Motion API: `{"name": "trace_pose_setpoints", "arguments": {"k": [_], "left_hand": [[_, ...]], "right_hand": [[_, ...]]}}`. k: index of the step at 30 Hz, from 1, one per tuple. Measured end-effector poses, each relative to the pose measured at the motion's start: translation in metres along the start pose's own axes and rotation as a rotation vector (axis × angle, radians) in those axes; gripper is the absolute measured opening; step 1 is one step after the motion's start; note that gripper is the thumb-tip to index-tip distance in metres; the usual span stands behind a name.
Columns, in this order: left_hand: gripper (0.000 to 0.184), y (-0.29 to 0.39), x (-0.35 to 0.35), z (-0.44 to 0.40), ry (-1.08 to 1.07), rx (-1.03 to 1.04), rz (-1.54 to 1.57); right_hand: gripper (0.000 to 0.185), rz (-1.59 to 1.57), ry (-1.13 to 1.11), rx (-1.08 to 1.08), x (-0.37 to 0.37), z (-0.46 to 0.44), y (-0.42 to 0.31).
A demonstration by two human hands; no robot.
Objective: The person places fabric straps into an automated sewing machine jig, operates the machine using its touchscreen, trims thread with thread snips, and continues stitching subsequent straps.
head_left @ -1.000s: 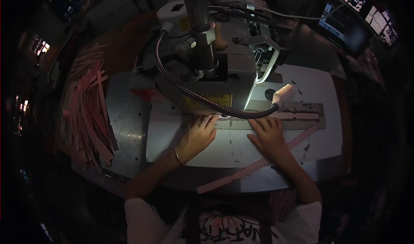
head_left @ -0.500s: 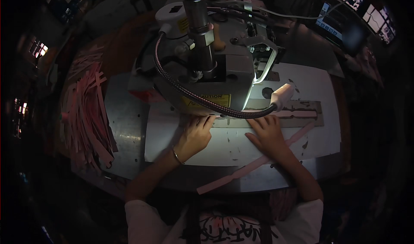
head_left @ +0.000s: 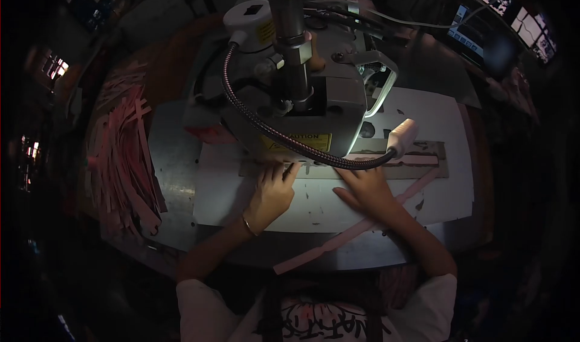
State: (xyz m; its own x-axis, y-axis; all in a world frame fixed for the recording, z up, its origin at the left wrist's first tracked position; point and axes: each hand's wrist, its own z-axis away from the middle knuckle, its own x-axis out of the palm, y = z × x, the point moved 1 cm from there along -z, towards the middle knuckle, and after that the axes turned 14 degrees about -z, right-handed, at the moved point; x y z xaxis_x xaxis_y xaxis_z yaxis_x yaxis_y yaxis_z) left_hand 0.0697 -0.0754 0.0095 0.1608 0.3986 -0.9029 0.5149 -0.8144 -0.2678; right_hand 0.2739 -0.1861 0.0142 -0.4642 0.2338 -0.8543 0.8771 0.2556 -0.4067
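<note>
A grey slotted template board [head_left: 394, 172] lies on a white sheet [head_left: 284, 212] under the head of a sewing machine [head_left: 296, 124]. In its slot sits a pale pink strip [head_left: 421, 159]. My left hand [head_left: 273, 194] rests at the board's left part, fingers stretched forward, their tips partly in the machine's shadow. My right hand [head_left: 365, 188] lies on the board right of the machine head, fingers flat and thumb apart. Another pink strip [head_left: 338, 239] lies slantwise, passing beneath my right forearm. The needle area is hidden behind the machine head and lamp hose.
A thick bundle of pink strips [head_left: 124, 161] lies at the left of the metal table [head_left: 172, 167]. A flexible lamp hose [head_left: 266, 121] arcs across the machine front to a white lamp head [head_left: 402, 138]. A lit screen [head_left: 465, 34] stands at the back right.
The template board and white sheet have slid a little left relative to the machine. Both hands stay on the board, and my right hand has shifted left with it. The camera view has shifted slightly.
</note>
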Motion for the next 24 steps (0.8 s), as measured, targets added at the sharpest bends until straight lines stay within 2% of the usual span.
{"name": "trace_pose_setpoints", "arguments": {"k": [7,8,11,21,24], "left_hand": [[0.056,0.006,-0.014,-0.012,0.036,-0.017,0.095],[0.057,-0.021,0.0,0.013,0.071,-0.021,0.099],[0.058,-0.02,0.006,0.014,0.005,-0.035,0.102],[0.055,-0.029,0.004,0.018,0.01,-0.048,0.188],[0.055,-0.027,0.003,0.016,0.014,-0.047,0.131]], "right_hand": [[0.049,-0.161,-0.062,-0.012,-0.009,-0.011,-0.002],[0.048,-0.146,-0.054,-0.032,0.016,-0.027,-0.023],[0.046,-0.26,-0.079,-0.06,0.021,-0.026,-0.015],[0.042,-0.022,0.027,0.067,-0.009,0.007,0.002],[0.042,-0.04,0.035,0.04,-0.005,0.002,-0.001]]}}
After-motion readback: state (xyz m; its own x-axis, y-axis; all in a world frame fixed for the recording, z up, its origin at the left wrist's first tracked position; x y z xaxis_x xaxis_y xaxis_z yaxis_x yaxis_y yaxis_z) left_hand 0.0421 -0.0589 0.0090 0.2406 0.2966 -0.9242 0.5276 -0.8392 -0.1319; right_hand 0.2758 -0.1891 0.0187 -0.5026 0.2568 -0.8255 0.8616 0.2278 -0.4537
